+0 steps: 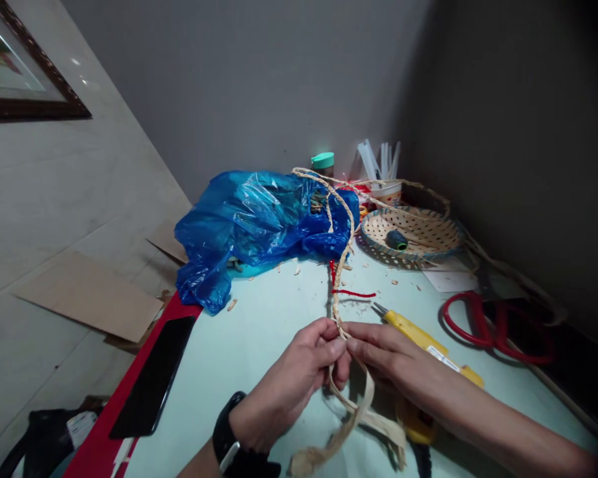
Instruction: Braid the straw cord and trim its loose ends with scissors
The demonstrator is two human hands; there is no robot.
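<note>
Currently, we find the straw braid [351, 228] plaited as far as the left grip [305, 358] and right grip [391, 358], both closed on its lower end above the worktop [259, 325]; loose strips [386, 428] below are unplaited

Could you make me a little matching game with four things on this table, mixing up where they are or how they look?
1. phone
2. spool
3. scissors
4. straw-coloured braid

A. inside the woven basket
B. held by the left hand and right hand
C. with red loop handles
D. flat and black, by the left edge of the table

Pairs: 1-D, 2-A, 3-C, 4-B
</note>
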